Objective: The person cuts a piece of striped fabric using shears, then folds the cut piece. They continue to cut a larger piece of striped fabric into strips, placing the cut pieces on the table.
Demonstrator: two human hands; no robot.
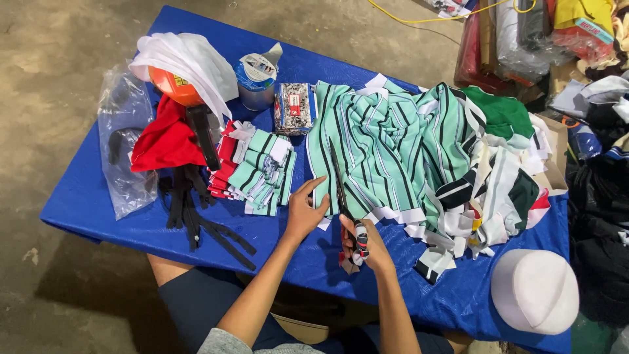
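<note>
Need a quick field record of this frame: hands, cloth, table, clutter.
left hand: flat on the edge of the striped fabric
right hand: grips scissors, blades lying on the fabric
surface: blue table cover
left of hands: stack of cut pieces, black straps
far right: white cap

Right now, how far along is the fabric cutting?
Done: a stack of cut striped pieces lies left of the work. In hand: the right hand runs scissors into the green striped fabric while the left hand pins its edge. Left: most of that fabric, plus the scrap heap.
</note>
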